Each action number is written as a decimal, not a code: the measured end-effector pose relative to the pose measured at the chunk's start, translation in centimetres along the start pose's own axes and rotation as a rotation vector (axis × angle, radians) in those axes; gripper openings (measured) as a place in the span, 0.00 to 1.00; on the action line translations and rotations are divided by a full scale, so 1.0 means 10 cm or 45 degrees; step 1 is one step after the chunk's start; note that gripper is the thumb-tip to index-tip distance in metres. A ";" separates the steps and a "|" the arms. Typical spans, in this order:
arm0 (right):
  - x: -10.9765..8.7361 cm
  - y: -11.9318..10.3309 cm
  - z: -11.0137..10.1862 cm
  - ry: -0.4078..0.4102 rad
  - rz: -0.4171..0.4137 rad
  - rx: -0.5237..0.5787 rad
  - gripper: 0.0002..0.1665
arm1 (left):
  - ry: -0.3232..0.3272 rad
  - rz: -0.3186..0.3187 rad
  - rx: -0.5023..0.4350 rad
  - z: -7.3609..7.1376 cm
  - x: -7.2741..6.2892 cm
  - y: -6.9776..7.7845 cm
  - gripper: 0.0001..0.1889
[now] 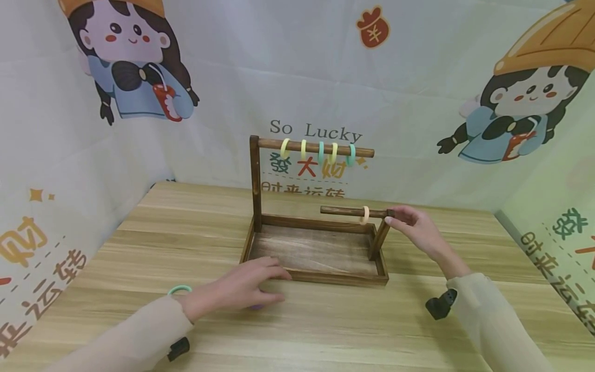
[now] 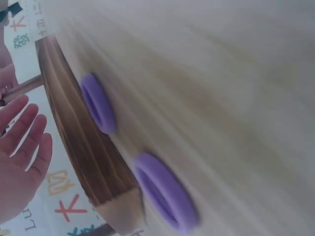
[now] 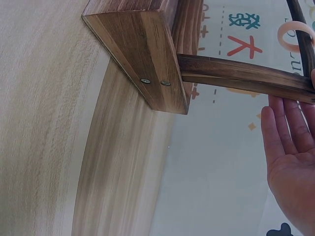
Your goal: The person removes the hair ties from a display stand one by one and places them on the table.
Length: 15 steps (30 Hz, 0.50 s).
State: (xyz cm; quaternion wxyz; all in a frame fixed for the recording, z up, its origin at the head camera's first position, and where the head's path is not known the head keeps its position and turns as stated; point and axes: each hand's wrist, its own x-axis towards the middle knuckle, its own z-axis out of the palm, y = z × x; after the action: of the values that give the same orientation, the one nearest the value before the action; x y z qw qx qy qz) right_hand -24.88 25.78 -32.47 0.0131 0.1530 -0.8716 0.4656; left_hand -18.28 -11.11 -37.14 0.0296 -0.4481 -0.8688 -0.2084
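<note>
White printed cloth [image 1: 232, 62] fills the back of my head feed, above a pale wood-grain table [image 1: 353, 330]. On that table I see the dark wooden rack [image 1: 316, 250]: a shallow tray, a tall post and upper bar at left, a short post and lower bar at right. My two hands are well apart. The left hand [image 1: 248, 284] is loosely spread and holds nothing at the tray's front edge; whether it touches I cannot tell. The right hand [image 1: 418, 232] pinches the top of the short post. Five yellow and green rings [image 1: 321, 153] hang on the upper bar, one peach ring [image 1: 365, 215] on the lower. Two purple rings [image 2: 173, 186] lie just beside the tray; a mint ring [image 1: 178, 287] shows partly behind my left wrist.
</note>
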 end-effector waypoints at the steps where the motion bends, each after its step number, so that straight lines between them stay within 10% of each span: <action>1: 0.00 0.00 0.00 -0.001 0.000 0.003 0.28 | 0.023 0.019 0.001 0.01 0.03 0.00 0.17; 15: -0.01 0.00 0.00 -0.008 0.000 0.018 0.28 | 0.184 0.028 -0.195 0.04 0.44 0.04 0.16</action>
State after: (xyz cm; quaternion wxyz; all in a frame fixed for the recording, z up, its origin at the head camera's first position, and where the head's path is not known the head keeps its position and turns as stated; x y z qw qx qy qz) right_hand -24.77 25.82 -32.42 0.0093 0.1544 -0.8684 0.4711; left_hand -20.57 -7.38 -36.33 0.0602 -0.4423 -0.8410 -0.3057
